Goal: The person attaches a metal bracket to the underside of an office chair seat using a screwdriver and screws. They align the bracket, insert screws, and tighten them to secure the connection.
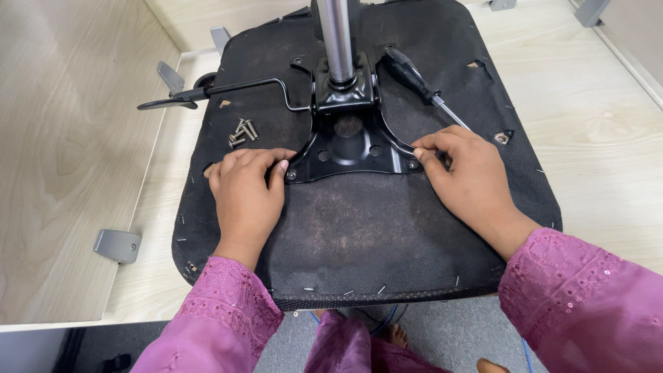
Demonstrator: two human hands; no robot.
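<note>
I see the black metal mounting plate (349, 148) lying on the upturned chair seat (359, 228), which rests on the pale wooden tabletop (594, 138). My left hand (245, 190) presses its fingertips on the plate's left corner, my right hand (466, 169) on the right corner; neither grip is closed around anything. I judge the plate stiff and heavy, best held by its edges. Loose screws (242, 132) and a screwdriver (421, 86) lie near. The chrome gas column (336, 38) is cut off at the top.
</note>
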